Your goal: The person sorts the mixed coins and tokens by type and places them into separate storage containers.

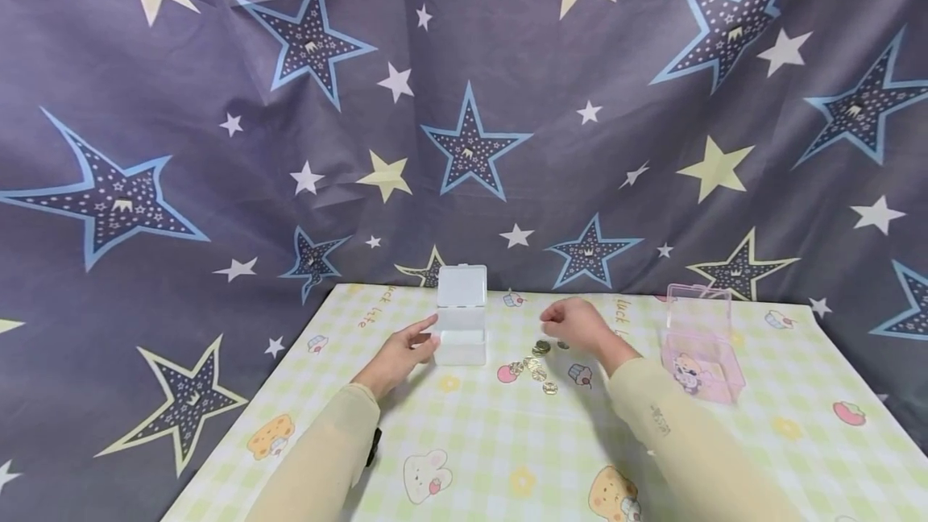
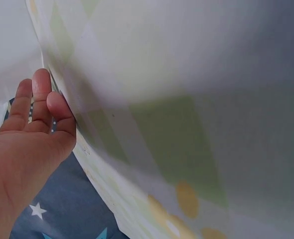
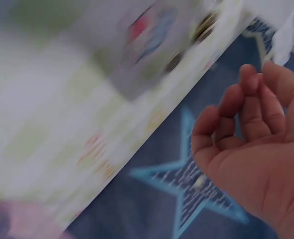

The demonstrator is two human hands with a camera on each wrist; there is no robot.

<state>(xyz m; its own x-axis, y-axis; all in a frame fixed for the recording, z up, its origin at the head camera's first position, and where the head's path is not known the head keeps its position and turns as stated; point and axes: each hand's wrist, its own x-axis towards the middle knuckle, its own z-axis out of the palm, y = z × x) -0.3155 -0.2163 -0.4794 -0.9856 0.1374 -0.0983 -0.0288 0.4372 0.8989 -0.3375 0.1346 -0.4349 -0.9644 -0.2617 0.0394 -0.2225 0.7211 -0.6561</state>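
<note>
Near the back edge of the green-checked desk [image 1: 812, 457], a gap parts the open-lidded, whitish plastic box [image 1: 461, 351] from round gold-coloured coins [image 1: 538, 374]. Left hand [image 1: 397, 357], grip released, is at the box's left wall; right hand [image 1: 577, 325] bends near the coins, contents unclear.

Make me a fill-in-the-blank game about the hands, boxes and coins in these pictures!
1. The hand beside the white box is the person's ____ one.
2. The other box is tinted ____.
3. Of the two boxes, the coins lie nearer the ____ one.

Missing words: left; pink; white.
</note>
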